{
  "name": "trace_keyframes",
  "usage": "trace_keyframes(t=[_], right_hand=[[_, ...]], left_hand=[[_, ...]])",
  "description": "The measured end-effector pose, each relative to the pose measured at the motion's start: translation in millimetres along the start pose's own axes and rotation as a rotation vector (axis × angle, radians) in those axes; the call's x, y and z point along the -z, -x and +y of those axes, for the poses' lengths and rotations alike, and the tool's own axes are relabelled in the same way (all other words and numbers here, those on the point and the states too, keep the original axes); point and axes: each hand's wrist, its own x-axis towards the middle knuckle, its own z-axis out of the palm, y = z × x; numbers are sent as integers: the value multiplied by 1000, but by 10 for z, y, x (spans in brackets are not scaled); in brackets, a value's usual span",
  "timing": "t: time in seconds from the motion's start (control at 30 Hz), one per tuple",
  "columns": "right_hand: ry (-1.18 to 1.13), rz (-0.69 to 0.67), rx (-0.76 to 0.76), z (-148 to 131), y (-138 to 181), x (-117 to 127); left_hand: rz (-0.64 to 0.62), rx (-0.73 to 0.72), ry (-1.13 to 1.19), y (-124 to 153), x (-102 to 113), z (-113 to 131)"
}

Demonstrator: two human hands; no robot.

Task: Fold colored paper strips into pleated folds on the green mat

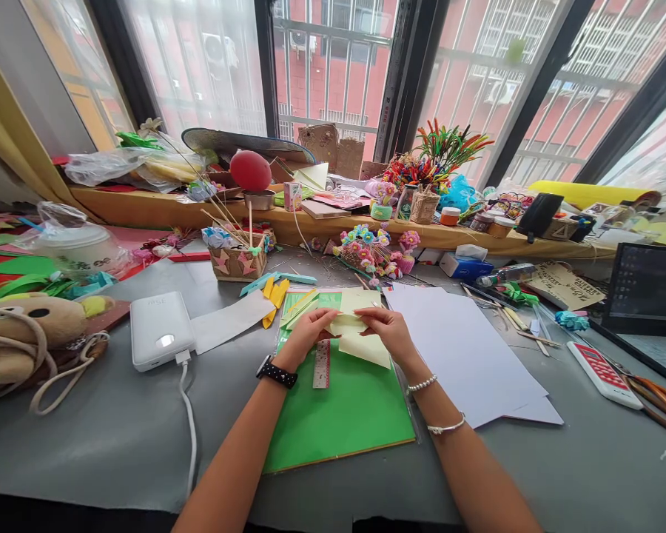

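My left hand (309, 331) and my right hand (388, 331) both pinch a pale yellow sheet of paper (360, 334), fingers pressed together along a crease near its middle. The sheet lies over a green cutting mat (338, 414) on the grey table. A small metal ruler (322, 364) rests on the mat just below my left hand. More yellow and green paper strips (300, 303) lie at the mat's far edge.
White paper sheets (466, 355) lie right of the mat. A white power bank (158, 329) with a cable sits left, beside a plush toy (27, 326). A calculator (602, 370), scissors (660, 403) and a tablet (647, 292) are at the right. Craft flowers (371, 252) and clutter fill the sill.
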Motion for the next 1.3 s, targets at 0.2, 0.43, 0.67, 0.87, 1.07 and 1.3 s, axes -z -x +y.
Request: trace_keyframes(t=[0.2, 0.43, 0.67, 0.87, 1.07, 1.3], right_hand=[[-16, -5, -22, 4, -4, 5], [-28, -65, -53, -45, 19, 12], [36, -13, -61, 18, -9, 15], [53, 3, -28, 62, -15, 11], [88, 17, -14, 54, -1, -18], [122, 32, -11, 53, 6, -26]], left_hand=[[17, -7, -4, 26, 1, 28], [29, -13, -8, 29, 2, 31], [-15, -31, -35, 35, 7, 18], [-13, -43, -67, 14, 3, -19], [51, -72, -131, -2, -7, -39], [110, -132, -238, 10, -20, -26]])
